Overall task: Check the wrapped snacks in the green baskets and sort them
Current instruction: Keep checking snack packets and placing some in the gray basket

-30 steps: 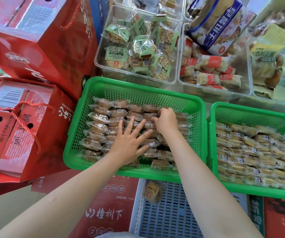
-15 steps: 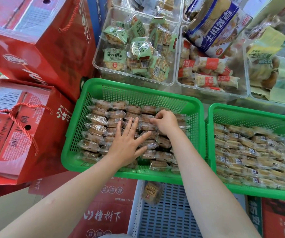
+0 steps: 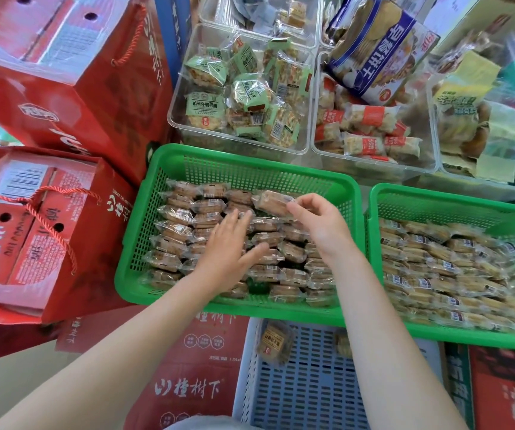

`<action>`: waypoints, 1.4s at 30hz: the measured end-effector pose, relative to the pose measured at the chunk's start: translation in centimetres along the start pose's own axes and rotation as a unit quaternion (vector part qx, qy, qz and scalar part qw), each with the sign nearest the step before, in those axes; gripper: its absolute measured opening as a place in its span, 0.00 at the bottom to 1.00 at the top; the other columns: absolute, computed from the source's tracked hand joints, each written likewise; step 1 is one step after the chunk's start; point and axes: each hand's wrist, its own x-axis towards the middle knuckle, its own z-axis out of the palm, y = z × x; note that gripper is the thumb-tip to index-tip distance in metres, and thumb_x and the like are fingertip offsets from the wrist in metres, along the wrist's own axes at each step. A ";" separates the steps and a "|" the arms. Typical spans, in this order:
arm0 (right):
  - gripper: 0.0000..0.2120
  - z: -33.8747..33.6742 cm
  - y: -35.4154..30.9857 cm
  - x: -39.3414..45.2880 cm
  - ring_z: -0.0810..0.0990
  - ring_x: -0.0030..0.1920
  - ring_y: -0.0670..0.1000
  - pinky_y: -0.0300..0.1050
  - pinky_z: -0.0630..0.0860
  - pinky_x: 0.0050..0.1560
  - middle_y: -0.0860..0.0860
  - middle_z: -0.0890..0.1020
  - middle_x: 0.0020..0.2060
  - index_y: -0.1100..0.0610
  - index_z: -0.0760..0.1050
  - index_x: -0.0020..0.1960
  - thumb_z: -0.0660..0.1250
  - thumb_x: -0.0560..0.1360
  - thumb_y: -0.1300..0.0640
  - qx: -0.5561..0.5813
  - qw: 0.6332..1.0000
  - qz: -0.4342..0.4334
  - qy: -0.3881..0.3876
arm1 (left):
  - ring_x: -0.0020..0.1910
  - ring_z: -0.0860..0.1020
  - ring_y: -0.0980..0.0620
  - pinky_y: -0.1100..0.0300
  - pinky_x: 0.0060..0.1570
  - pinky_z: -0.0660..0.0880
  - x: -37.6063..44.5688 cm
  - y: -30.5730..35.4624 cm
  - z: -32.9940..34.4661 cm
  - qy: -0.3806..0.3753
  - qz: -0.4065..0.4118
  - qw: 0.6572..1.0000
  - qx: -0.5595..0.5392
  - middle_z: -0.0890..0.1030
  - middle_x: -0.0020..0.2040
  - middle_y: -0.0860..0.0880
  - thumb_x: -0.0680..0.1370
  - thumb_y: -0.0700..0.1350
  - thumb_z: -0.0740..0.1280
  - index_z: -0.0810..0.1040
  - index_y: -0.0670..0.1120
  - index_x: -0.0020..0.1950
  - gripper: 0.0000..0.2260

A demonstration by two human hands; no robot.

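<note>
Two green baskets stand side by side. The left basket [image 3: 188, 162] holds rows of clear-wrapped brown snacks [image 3: 175, 231]. My left hand [image 3: 230, 252] lies flat on those rows, fingers spread. My right hand [image 3: 318, 221] pinches one wrapped snack [image 3: 270, 200] by its end and holds it lifted a little above the back rows. The right basket [image 3: 436, 200] is full of similar wrapped snacks [image 3: 455, 268], and neither hand touches it.
Red gift boxes [image 3: 48, 225] with rope handles crowd the left side. Clear bins of green-wrapped [image 3: 240, 97] and red-wrapped snacks [image 3: 371, 131] stand behind the baskets. A blue crate [image 3: 312, 389] below holds a couple of wrapped snacks [image 3: 273, 342].
My right hand has closed on one snack at the back of the left basket and raised it. My left hand stays flat on the rows.
</note>
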 end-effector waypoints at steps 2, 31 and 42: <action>0.10 -0.3 -0.5 -2.4 0.78 0.42 0.47 0.47 0.76 0.52 0.48 0.81 0.40 0.59 0.78 0.49 0.70 0.78 0.53 0.011 1.000 0.001 -0.015 | 0.81 0.52 0.54 0.55 0.76 0.51 -1.5 1.3 -1.5 0.062 0.008 0.991 -0.116 0.52 0.83 0.54 0.78 0.64 0.66 0.47 0.52 0.83 0.42; 0.09 6.1 0.5 -23.1 0.82 0.40 0.47 0.43 0.79 0.42 0.51 0.83 0.41 0.53 0.75 0.50 0.61 0.83 0.50 0.071 0.991 -0.010 0.110 | 0.50 0.86 0.43 0.53 0.40 0.82 -21.1 4.4 -1.6 0.055 -0.047 0.817 -0.573 0.86 0.52 0.42 0.75 0.44 0.74 0.79 0.44 0.56 0.12; 0.10 4.9 0.6 -26.4 0.80 0.34 0.49 0.45 0.75 0.33 0.49 0.82 0.34 0.53 0.74 0.44 0.61 0.84 0.54 0.246 0.964 0.007 0.098 | 0.43 0.83 0.46 0.60 0.36 0.82 -24.0 4.4 -1.3 -0.027 -0.026 0.765 -0.643 0.85 0.52 0.39 0.76 0.48 0.70 0.83 0.40 0.59 0.16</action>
